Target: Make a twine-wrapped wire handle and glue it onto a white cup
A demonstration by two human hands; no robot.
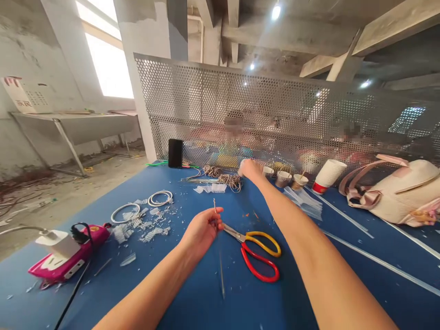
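Observation:
My left hand (205, 224) is closed in a pinch on a thin cord (215, 205), whose knotted-looking tip stands up above the fingers. Below that hand, a thin pale strand (222, 275) runs down over the blue table; whether it belongs to the cord I cannot tell. Scissors (245, 238) with one yellow and one red handle lie just right of my left hand. My right hand (250, 169) reaches far forward, beside coiled brown cords (230, 181) and a row of small paper cups (283, 178). Its fingers are blurred and partly hidden.
At left are a pink power strip (65, 261), white rings (160, 198) and plastic scraps (153, 233). A phone (175, 153) leans against the perforated metal screen (192, 101). Stacked cups (330, 174), clear strips (378, 266) and a pale backpack (402, 190) occupy the right.

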